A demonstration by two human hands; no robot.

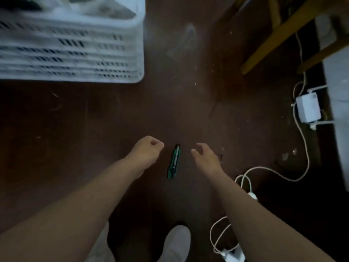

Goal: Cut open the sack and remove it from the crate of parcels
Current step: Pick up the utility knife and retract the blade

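Observation:
A green utility knife (pixel 174 162) lies on the dark brown floor between my two hands. My left hand (pixel 148 149) hovers just left of it with fingers curled into a loose fist, holding nothing. My right hand (pixel 205 156) hangs just right of the knife, fingers relaxed and slightly bent, not touching it. A white slatted plastic crate (pixel 75 53) stands at the upper left, blurred; pale grey sack or parcel material (pixel 105 8) shows inside its top.
White cables (pixel 300 167) loop over the floor at the right, leading to a white box (pixel 308 106) and a plug strip (pixel 233 256). Wooden furniture legs (pixel 273 36) stand at the upper right. My white shoe (pixel 174 242) is at the bottom centre.

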